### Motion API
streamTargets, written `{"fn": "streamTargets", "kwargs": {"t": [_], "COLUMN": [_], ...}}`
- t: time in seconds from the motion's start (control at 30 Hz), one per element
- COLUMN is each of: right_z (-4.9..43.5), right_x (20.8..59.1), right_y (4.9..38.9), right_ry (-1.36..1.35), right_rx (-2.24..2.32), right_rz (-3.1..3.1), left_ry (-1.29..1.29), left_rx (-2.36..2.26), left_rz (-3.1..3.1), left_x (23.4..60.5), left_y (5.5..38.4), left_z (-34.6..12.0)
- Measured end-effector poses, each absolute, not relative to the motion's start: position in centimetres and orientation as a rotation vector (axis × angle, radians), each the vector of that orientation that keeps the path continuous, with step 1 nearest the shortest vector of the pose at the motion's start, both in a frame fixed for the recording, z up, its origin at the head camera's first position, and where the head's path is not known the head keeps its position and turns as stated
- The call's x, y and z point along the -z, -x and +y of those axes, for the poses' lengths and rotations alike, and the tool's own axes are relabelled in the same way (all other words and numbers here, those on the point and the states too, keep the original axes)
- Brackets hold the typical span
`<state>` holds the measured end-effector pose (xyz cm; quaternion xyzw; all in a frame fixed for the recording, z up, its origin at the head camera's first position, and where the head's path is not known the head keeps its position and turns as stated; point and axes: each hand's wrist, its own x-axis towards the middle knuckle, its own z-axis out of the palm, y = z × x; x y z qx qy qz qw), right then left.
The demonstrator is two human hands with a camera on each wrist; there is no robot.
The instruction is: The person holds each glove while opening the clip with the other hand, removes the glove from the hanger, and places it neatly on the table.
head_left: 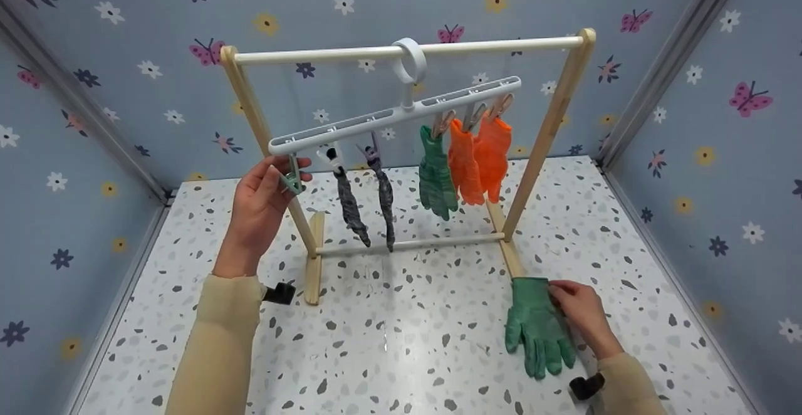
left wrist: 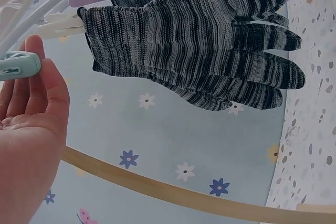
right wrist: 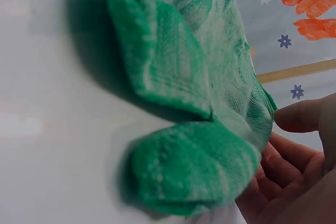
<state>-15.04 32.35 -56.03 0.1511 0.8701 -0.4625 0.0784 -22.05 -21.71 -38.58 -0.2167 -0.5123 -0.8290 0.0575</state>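
My left hand [head_left: 257, 199] pinches a mint-green clip [left wrist: 21, 65] under the left end of the white hanger [head_left: 351, 128]. Beside it, two black-and-grey striped gloves [left wrist: 189, 51] hang from a white clip and a purple clip. My right hand [head_left: 586, 315] pinches the cuff edge of a green glove [head_left: 539, 327] at the front right, fingers of the glove toward me. Another green glove [head_left: 437, 173] and two orange gloves [head_left: 492, 158] hang from clips on the hanger's right half. In the right wrist view, the held glove fills much of the picture.
The hanger hooks by a ring [head_left: 410, 61] over the top bar of a wooden rack [head_left: 551, 133] and tilts, left end lower. Speckled white tabletop [head_left: 401, 340] lies below. Flower-patterned panels [head_left: 338, 20] enclose the back and both sides.
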Motion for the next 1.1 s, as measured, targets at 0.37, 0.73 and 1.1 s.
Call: {"fn": "streamTargets", "kwargs": {"t": [0.37,0.73,1.1], "right_z": [32.6,31.7,30.0], "right_x": [55.3,53.7,52.6], "right_y": [15.2,15.6,15.8], "right_ry": [-0.501,-0.403,-0.327], "right_rx": [1.411,1.452,1.499], "right_rz": [2.612,2.649,2.607], "left_ry": [0.747,0.839,0.898], "left_rx": [2.591,2.655,2.682], "left_rz": [-1.447,-1.355,-1.283], "left_x": [38.4,38.4,38.9], "left_y": [22.1,22.3,22.5], "left_z": [-21.8,-21.6,-21.5]}}
